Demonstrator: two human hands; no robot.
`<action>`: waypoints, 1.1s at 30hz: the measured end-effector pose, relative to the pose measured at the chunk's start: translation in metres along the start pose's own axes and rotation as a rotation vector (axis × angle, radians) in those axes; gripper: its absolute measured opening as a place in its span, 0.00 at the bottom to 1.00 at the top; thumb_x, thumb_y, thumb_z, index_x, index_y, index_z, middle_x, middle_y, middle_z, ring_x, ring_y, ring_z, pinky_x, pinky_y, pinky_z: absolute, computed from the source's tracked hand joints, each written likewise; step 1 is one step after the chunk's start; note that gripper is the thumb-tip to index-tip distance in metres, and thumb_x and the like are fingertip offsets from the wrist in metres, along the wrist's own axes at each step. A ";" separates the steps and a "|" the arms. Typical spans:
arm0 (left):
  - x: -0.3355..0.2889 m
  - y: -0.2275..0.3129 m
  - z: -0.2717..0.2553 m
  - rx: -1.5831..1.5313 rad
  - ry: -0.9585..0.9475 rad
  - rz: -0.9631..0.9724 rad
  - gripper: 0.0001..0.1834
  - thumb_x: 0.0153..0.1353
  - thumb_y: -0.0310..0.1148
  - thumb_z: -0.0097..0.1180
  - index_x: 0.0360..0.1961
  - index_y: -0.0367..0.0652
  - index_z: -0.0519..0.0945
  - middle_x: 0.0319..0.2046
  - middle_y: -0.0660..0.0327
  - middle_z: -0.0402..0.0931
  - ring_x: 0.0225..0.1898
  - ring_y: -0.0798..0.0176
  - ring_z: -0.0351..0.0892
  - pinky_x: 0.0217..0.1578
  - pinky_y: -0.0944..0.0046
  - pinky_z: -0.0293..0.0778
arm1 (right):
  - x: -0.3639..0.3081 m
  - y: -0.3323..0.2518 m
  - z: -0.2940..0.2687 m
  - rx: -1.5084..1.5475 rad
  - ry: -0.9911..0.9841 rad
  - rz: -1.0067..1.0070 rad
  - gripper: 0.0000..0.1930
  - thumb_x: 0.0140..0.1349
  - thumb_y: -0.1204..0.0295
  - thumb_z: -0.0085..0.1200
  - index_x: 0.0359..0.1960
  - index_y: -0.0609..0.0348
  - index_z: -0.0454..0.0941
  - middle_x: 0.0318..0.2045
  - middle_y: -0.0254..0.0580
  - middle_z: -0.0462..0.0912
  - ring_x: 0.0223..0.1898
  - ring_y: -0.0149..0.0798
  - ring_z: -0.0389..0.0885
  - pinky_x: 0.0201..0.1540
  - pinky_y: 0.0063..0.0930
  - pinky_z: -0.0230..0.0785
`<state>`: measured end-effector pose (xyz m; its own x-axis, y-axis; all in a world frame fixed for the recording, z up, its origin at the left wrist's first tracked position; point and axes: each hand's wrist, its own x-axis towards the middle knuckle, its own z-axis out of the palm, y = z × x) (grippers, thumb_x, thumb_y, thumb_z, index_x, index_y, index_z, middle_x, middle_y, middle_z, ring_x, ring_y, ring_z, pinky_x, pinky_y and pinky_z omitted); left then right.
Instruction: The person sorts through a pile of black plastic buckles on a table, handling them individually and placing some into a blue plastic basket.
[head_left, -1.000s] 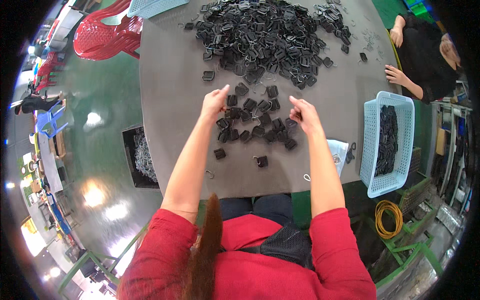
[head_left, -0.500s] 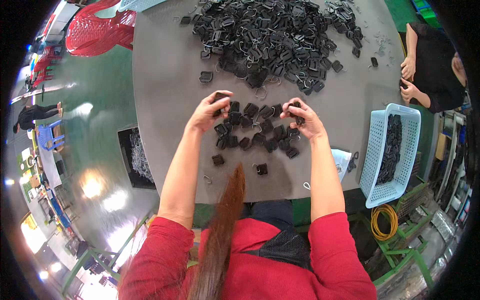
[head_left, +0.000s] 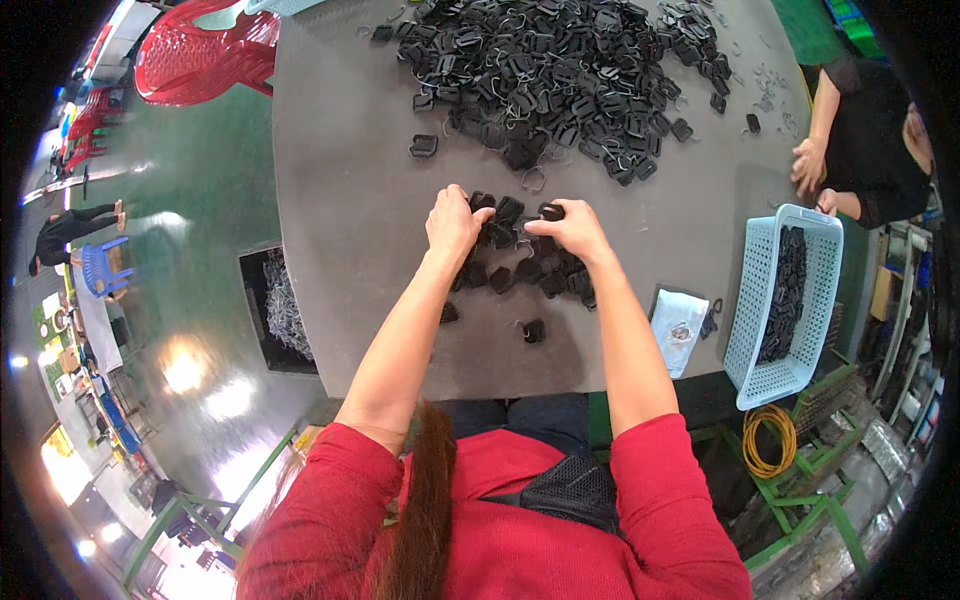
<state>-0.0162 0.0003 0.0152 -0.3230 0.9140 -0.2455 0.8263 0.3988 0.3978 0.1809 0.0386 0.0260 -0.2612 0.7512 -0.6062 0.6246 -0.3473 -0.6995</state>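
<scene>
Both hands are down in the small cluster of black plastic pieces [head_left: 520,265] sitting mid-surface, right in front of the person. The left hand [head_left: 453,222] is curled with its fingertips pinching one of the black pieces at the top left edge of that cluster. The right hand [head_left: 572,230] is curled too, fingers closed around another black piece at the top of the cluster, just beside the left one. So both are grasping parts, hands close together but not touching as far as I can see

A couple of loose black pieces [head_left: 533,330] sit apart from the cluster, nearer the person. Farther up the grey surface [head_left: 340,220] there's the big heap of black pieces and wire clips [head_left: 560,75], well apart from the hands

Off to the right a light blue basket [head_left: 752,330] hangs over the surface edge with a row of black parts inside, and a small clear bag [head_left: 678,325] lies between it and the right forearm. Another person in black [head_left: 870,150] has their hands at the far right edge. Red plastic chair [head_left: 205,50] up top left, yellow coiled cable [head_left: 768,440] on the floor lower right
</scene>
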 end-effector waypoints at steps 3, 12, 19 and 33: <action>0.013 -0.008 -0.012 -0.256 -0.339 -0.021 0.23 0.44 0.41 0.67 0.35 0.36 0.73 0.37 0.51 0.76 0.37 0.54 0.78 0.37 0.58 0.72 | -0.024 0.020 -0.028 0.671 -0.310 0.033 0.13 0.48 0.69 0.61 0.34 0.59 0.75 0.29 0.32 0.78 0.28 0.30 0.76 0.29 0.18 0.68; 0.004 -0.005 -0.067 -1.539 -0.726 -0.232 0.08 0.58 0.36 0.56 0.33 0.47 0.72 0.31 0.64 0.76 0.34 0.68 0.77 0.28 0.71 0.75 | -0.009 0.039 -0.042 0.672 -0.078 0.176 0.16 0.52 0.68 0.60 0.41 0.52 0.71 0.31 0.37 0.77 0.40 0.35 0.78 0.29 0.24 0.70; 0.000 0.027 -0.003 -0.060 -0.184 0.122 0.22 0.43 0.45 0.66 0.32 0.41 0.74 0.32 0.56 0.76 0.38 0.53 0.76 0.39 0.58 0.71 | -0.006 0.003 -0.022 -0.651 0.152 -0.119 0.23 0.43 0.68 0.64 0.40 0.47 0.67 0.37 0.40 0.77 0.41 0.48 0.77 0.40 0.41 0.69; -0.054 0.179 0.032 -1.061 -0.921 -0.220 0.14 0.50 0.27 0.58 0.39 0.39 0.73 0.21 0.67 0.68 0.16 0.75 0.62 0.14 0.75 0.55 | -0.131 0.083 -0.117 0.987 0.445 0.266 0.14 0.48 0.69 0.63 0.36 0.53 0.75 0.28 0.24 0.75 0.23 0.20 0.68 0.19 0.15 0.55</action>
<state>0.1643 0.0201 0.0716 0.3536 0.6175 -0.7027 -0.0661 0.7658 0.6397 0.3525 -0.0226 0.0916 0.2043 0.6521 -0.7301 -0.2897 -0.6722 -0.6814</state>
